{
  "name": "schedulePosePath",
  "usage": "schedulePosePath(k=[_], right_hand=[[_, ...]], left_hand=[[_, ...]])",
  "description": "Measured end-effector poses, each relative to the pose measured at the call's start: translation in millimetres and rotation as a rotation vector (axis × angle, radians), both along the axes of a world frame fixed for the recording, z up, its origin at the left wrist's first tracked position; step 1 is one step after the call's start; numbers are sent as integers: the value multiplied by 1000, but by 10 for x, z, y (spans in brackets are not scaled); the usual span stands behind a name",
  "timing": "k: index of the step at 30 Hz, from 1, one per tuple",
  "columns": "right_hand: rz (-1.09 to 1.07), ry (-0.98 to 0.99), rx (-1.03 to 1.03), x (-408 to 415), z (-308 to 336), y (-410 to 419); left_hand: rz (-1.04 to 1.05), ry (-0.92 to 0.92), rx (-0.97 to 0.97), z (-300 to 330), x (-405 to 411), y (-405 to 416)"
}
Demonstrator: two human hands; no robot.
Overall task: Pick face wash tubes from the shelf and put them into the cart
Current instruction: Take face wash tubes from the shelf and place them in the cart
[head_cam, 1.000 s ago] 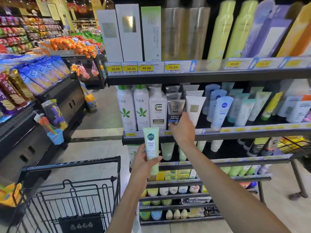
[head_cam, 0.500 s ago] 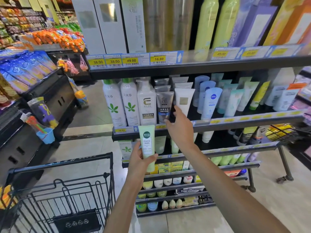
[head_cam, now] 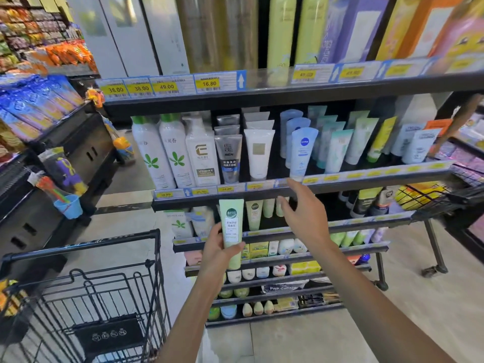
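My left hand (head_cam: 218, 254) grips a pale green face wash tube (head_cam: 231, 231), held upright in front of the lower shelves. My right hand (head_cam: 305, 214) hovers open, fingers spread, just below the front rail of the middle shelf (head_cam: 366, 183) and holds nothing. On that shelf stand a grey men's tube (head_cam: 227, 158), a white tube (head_cam: 259, 154) and a light blue tube (head_cam: 301, 153). The black wire cart (head_cam: 86, 297) stands at the lower left, its basket open.
White spray bottles (head_cam: 162, 153) and a pump bottle (head_cam: 203, 155) stand left of the tubes. More tubes line the right of the shelf (head_cam: 361, 142). A dark display counter (head_cam: 52, 179) with snacks runs along the left. A wire basket (head_cam: 429, 197) juts out at right.
My right hand has come away from the grey tube, dropping down and to the right, below the shelf rail. The view has shifted left and down. My left hand keeps the green tube.
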State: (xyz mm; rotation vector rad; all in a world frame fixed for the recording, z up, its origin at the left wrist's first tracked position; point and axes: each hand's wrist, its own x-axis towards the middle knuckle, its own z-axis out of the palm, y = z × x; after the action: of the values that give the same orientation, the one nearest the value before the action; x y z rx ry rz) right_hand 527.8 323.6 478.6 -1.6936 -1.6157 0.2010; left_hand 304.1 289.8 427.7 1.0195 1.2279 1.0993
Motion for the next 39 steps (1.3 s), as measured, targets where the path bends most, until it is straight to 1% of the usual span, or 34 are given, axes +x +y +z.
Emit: schedulePosePath(k=[6, 10, 14, 17, 22, 26, 28, 33, 36, 39], right_hand=[[39, -83, -75, 560, -254, -186], [104, -147, -185, 860, -510, -204], [155, -224, -263, 1089, -844, -70], [178, -282, -286, 1232, -1128, 113], [222, -446, -248, 1431, -1566, 493], [233, -502, -249, 1524, -1852, 676], [235, -527, -214, 1560, -1970, 700], [204, -530, -124, 1563, -2098, 711], [216, -525, -115, 1570, -2151, 714], [235, -529, -116, 1603, -2170, 716]], left_hand=[[30, 69, -52, -93, 558, -175], [49, 144, -74, -195, 906, -209], [100, 206, -83, -394, 1189, -115], [125, 307, -53, -581, 1345, 18], [165, 406, 3, -864, 1510, 298], [205, 471, 78, -983, 1604, 521], [230, 474, 119, -986, 1641, 615], [283, 455, 195, -935, 1698, 839], [343, 474, 240, -910, 1738, 983], [394, 469, 245, -895, 1801, 1120]])
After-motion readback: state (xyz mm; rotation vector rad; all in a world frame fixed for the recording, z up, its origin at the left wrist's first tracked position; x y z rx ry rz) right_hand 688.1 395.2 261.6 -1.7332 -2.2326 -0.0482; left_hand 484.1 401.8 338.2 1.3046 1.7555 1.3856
